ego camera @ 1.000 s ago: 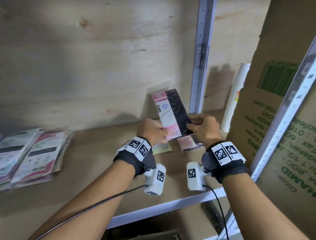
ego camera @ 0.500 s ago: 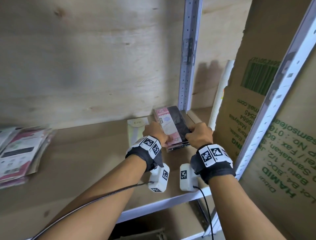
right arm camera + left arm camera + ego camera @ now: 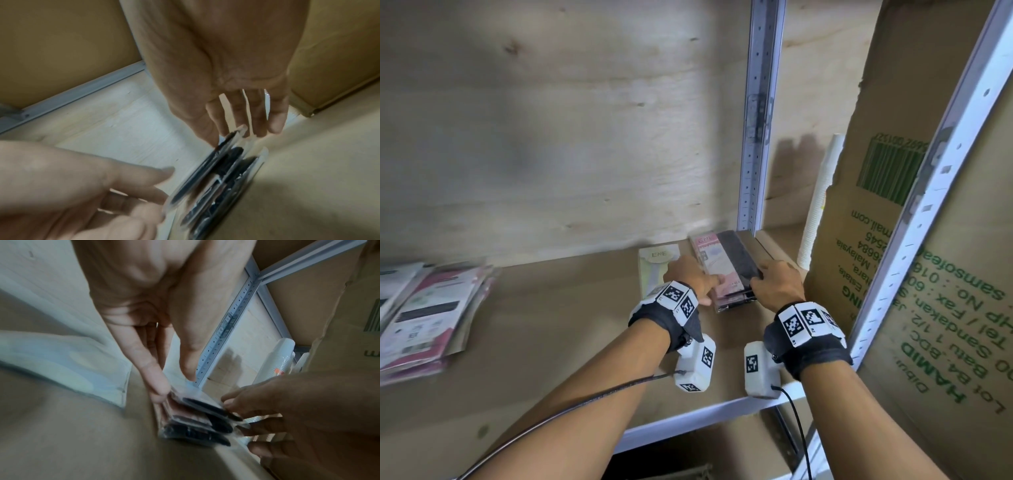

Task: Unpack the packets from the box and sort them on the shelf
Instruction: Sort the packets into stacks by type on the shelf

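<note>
Left hand and right hand are pinching the pink packet stack by its edges, cardboard box crowding its right, green packet lying just left.

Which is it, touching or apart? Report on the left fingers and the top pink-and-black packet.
Touching. The left wrist view shows the left hand's fingers pinching the top pink-and-black packet at its edge, no gap.

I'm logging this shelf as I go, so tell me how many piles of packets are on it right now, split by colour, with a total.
Pink-and-black pile: 1
Pale green pile (could be a single packet): 1
Mixed pink-and-white pile at the far left: 1
Total: 3
</note>
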Demonstrator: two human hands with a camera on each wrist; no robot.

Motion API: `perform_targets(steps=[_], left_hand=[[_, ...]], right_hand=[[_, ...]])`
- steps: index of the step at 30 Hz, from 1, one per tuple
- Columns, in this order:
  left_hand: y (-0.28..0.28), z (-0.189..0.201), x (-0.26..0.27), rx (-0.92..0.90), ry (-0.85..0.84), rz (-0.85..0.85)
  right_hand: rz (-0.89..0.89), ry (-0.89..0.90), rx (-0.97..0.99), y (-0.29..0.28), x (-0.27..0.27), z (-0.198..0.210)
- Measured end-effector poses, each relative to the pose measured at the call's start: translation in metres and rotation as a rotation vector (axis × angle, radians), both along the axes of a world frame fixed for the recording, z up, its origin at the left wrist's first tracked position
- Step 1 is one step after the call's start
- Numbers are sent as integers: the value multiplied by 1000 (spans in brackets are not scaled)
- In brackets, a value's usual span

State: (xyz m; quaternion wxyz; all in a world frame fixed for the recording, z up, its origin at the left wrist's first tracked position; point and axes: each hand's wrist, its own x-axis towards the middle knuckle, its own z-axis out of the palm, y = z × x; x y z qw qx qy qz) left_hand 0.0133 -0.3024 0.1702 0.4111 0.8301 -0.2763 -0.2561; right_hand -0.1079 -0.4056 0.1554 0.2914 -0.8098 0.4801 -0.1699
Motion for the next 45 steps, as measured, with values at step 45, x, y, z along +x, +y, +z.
perform_targets(steps=[45], left_hand=[[409,13,187,-156,-151,566]], right_hand=[[695,0,439,307,261,2]])
